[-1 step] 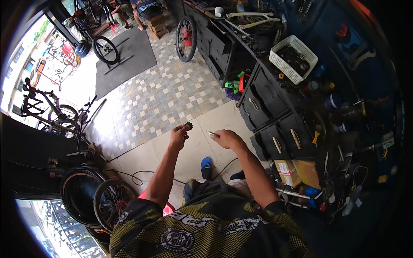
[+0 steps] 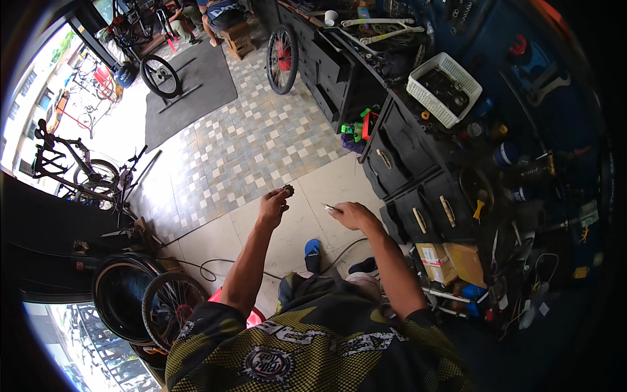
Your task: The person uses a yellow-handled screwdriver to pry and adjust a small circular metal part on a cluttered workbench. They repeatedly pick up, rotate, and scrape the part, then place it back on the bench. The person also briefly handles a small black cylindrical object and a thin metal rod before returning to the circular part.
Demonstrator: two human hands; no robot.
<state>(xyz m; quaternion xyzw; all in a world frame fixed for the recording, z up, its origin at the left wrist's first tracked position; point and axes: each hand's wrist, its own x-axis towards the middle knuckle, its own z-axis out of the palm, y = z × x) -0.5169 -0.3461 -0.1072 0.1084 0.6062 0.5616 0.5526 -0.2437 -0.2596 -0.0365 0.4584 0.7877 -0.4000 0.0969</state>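
In front of me at chest height, my left hand pinches a small dark toothed wheel, which looks like a bicycle sprocket. To its right, my right hand is closed on a small silver metal piece whose tip sticks out toward the left; most of it is hidden in my fingers, so I cannot tell its kind. The two hands are apart, and the parts do not touch. Below them lies the pale tiled floor.
Black drawers line my right side, with a white plastic basket of dark parts on top. Cardboard boxes stand below. A cable crosses the floor near my blue sandal. Wheels lean at the left. People sit farther off.
My right hand has shifted slightly to the right and down with the silver piece. In my left hand the toothed wheel has turned a little, showing more of its face.
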